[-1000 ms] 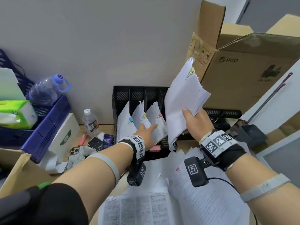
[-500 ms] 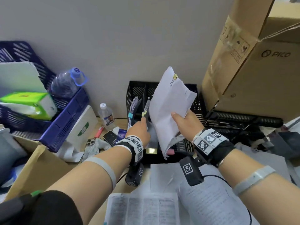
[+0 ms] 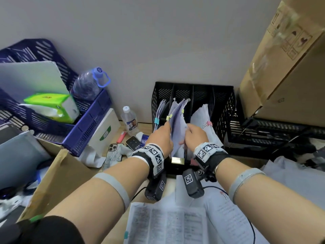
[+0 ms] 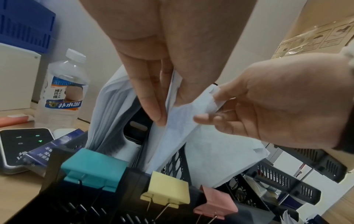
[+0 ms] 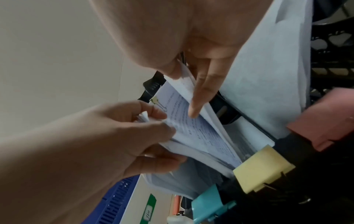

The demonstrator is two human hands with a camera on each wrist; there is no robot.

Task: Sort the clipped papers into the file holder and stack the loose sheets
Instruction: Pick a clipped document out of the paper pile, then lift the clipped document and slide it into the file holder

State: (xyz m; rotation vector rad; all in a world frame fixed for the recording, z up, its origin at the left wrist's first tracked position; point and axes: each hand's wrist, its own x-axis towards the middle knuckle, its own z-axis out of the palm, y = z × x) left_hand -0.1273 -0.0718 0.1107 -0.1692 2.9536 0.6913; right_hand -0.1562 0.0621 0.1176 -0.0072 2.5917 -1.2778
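Both hands, left hand and right hand, pinch a yellow-clipped bundle entering the file holder at 12 o'clock; next, I judge, release it.

Matt paper sheets, perforated plastic holder

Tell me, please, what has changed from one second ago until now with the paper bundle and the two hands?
The right hand lowered the yellow-clipped bundle from in front of the wall down into the file holder, beside the yellow-clipped papers already there. The left hand left the standing papers and now pinches this bundle too. The blue-clipped and pink-clipped papers stayed in their slots.
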